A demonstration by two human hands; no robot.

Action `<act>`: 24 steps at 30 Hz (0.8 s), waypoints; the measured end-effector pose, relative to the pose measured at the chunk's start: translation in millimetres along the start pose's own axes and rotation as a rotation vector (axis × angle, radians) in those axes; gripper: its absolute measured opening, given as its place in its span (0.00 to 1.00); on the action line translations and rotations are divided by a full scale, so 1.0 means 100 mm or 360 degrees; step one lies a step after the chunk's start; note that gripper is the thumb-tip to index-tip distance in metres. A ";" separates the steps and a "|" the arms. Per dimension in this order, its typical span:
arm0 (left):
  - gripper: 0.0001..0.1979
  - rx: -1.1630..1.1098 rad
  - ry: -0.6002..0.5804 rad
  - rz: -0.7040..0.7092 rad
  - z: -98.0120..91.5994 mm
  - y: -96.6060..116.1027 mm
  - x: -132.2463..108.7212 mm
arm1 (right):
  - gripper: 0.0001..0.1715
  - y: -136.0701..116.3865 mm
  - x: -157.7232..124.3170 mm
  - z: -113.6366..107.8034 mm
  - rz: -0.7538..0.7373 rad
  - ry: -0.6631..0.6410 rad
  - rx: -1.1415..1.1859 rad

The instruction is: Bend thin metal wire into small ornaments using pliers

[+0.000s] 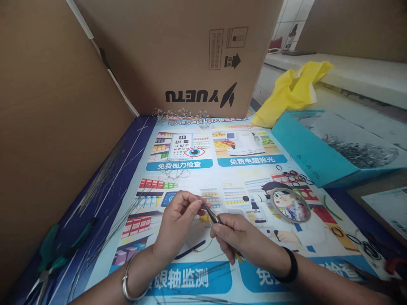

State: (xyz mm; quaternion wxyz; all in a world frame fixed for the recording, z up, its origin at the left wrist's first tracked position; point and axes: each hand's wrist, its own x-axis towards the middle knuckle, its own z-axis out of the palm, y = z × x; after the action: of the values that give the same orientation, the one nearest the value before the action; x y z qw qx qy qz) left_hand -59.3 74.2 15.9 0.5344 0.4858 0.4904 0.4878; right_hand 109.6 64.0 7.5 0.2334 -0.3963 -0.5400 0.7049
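Note:
My right hand [238,235] is wrapped round slim-nosed pliers [211,213], whose dark jaws point up and left; a bit of yellow handle shows below the palm. At the jaw tips, my left hand [182,218] is closed in a pinch on a thin wire, mostly hidden by the fingers. A length of wire [208,246] curves down beneath both hands to a dark piece [190,250] lying over the printed sheet. Whether the jaws are closed on the wire I cannot tell.
Loose wires [104,224] lie along the left. Green-handled pliers [52,258] rest at lower left. Small wire shapes [203,118] stand before a cardboard box [190,55]. Rightward are a round clear dish [291,218], black rings [294,176], a teal box [318,148] and yellow cloth [292,93].

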 end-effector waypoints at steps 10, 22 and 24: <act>0.04 0.0225 -0.0084 0.0176 -0.06 -0.02 0.02 | 0.12 -0.03 -0.02 0.02 0.0055 0.0116 -0.0115; 0.06 0.0416 -0.0134 0.0282 -0.09 -0.07 -0.01 | 0.08 -0.07 -0.03 -0.08 0.0107 0.0055 -0.0213; 0.05 0.0437 -0.0130 0.0315 -0.09 -0.06 -0.01 | 0.07 -0.07 -0.03 -0.11 0.0132 0.0042 -0.0212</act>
State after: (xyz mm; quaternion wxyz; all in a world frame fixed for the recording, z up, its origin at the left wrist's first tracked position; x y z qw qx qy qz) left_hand -68.2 73.7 9.3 0.4318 0.6197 0.4799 0.4463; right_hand 119.1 70.1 14.1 0.1843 -0.4421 -0.5658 0.6712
